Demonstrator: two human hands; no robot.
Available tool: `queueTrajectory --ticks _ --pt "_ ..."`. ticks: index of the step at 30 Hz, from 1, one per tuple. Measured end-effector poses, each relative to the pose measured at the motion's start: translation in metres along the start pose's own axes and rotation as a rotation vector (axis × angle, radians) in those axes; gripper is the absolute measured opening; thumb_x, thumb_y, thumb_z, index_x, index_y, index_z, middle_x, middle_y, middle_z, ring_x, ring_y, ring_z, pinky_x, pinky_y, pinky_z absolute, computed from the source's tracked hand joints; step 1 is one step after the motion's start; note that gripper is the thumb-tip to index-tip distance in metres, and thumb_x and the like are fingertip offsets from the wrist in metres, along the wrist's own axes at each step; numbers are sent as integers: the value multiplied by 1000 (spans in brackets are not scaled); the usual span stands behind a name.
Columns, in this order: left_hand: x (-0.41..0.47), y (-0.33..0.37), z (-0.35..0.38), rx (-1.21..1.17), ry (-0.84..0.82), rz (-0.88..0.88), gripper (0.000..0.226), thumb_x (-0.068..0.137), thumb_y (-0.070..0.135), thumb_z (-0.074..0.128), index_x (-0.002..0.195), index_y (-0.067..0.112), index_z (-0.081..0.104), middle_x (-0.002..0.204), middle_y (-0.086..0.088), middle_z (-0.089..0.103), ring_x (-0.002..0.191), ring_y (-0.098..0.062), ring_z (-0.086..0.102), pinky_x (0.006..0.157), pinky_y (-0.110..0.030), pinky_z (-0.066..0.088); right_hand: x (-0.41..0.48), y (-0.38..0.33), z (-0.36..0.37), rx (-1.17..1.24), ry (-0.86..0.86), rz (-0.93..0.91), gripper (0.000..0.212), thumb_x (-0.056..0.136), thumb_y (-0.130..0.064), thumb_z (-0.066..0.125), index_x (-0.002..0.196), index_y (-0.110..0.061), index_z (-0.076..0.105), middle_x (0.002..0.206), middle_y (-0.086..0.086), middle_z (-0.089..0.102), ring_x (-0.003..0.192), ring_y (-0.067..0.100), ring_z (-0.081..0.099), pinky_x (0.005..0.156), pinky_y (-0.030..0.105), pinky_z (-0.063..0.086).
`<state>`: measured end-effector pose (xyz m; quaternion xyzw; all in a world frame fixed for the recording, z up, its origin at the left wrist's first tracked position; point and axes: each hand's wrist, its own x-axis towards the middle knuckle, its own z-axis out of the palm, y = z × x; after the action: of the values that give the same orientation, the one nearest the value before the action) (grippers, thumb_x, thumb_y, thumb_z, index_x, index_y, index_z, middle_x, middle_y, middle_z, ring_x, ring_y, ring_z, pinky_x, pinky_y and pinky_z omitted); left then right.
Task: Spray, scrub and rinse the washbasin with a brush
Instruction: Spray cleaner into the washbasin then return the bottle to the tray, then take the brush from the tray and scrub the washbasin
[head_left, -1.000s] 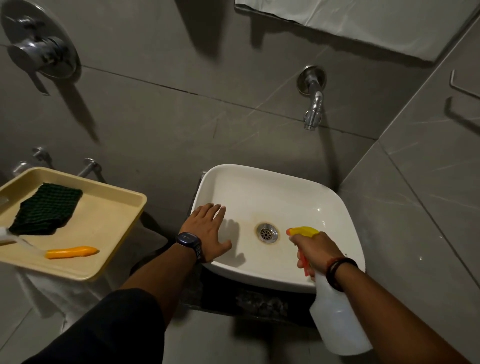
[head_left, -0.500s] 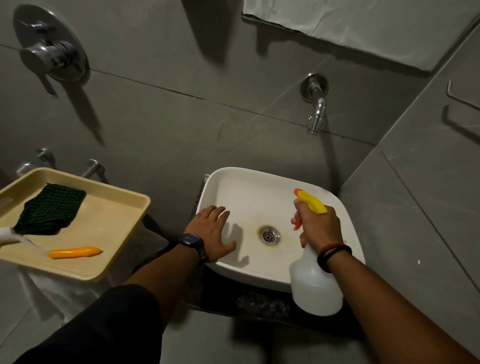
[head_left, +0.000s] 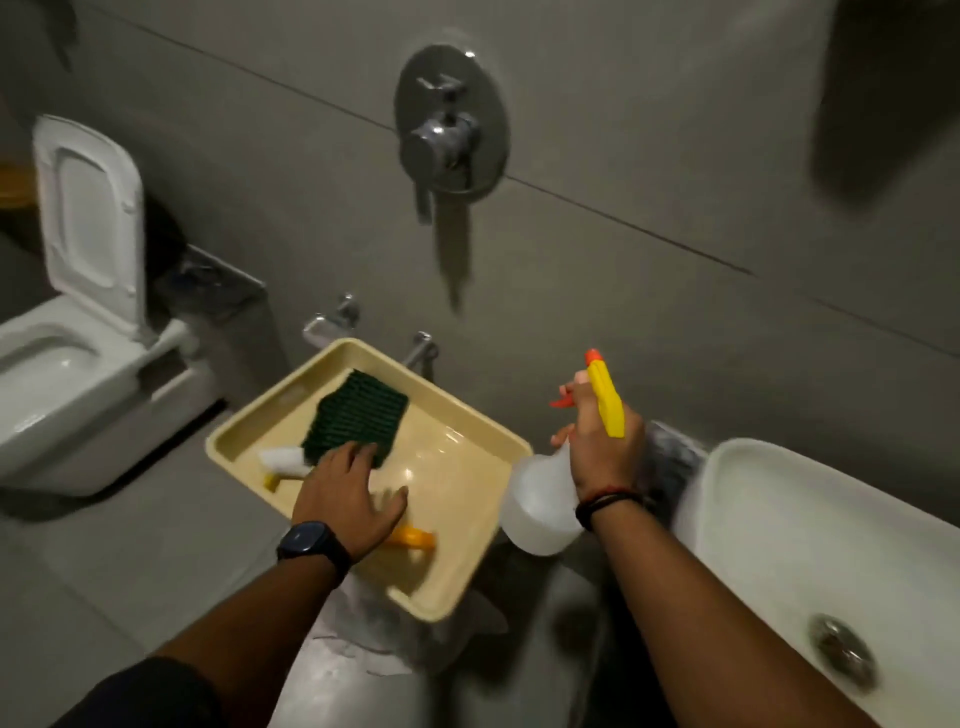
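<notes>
The white washbasin (head_left: 769, 519) with its metal drain (head_left: 844, 657) sits at the lower right. My right hand (head_left: 597, 441) grips a clear spray bottle (head_left: 540, 509) with a yellow and orange trigger head, held between the basin and a beige tray (head_left: 467, 467). In the tray lie a brush with an orange handle (head_left: 413, 538) and white bristle head (head_left: 283, 460), and a dark green scrub cloth (head_left: 358, 415). My left hand (head_left: 348, 493) hovers over the brush with fingers spread, covering the brush's middle; whether it touches it I cannot tell.
A white toilet (head_left: 62, 353) with its lid up stands at the left. A chrome wall mixer (head_left: 447, 130) and two small wall taps (head_left: 343, 312) are on the grey tiled wall behind the tray. The tray rests on a white-covered stand (head_left: 363, 670).
The view has swung left from the basin to the tray. My left hand left the basin rim and reached over the brush. My right hand carried the spray bottle left, off the basin.
</notes>
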<state>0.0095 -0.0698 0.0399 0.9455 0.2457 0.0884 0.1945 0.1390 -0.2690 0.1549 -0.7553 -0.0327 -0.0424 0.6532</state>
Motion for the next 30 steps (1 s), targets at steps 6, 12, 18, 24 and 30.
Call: queueTrajectory --ticks 6,12,18,24,30 --pt "40 -98 19 89 -39 -172 91 70 63 44 141 8 30 148 -21 31 136 -36 25 111 -47 23 26 78 121 -79 -130 98 42 92 -45 57 133 -35 54 100 -6 72 87 15 71 77 31 56" --pt "52 -125 55 81 -95 -166 93 74 67 42 146 14 16 155 -14 18 142 -30 11 115 -45 13 32 124 171 -198 -144 99 47 93 -44 54 129 -13 62 114 9 70 104 23 64 88 33 50" --pt "54 -128 58 115 -93 -137 85 74 64 43 141 14 28 149 -13 32 136 -32 25 113 -47 21 24 129 168 -250 -252 109 52 86 -39 67 131 -16 56 112 -5 62 106 15 58 89 31 45" --pt "56 -119 49 129 -89 -65 80 72 61 49 133 11 40 134 -13 48 119 -30 43 101 -43 37 -35 134 136 -610 -14 -209 55 76 -51 55 113 -10 52 108 15 60 100 30 53 84 50 49" --pt "51 -116 33 134 -67 22 79 72 60 51 133 11 41 133 -14 50 119 -30 44 99 -43 39 -69 169 136 -1186 -957 -285 52 81 -37 58 127 -20 44 119 7 53 109 29 50 90 41 42"
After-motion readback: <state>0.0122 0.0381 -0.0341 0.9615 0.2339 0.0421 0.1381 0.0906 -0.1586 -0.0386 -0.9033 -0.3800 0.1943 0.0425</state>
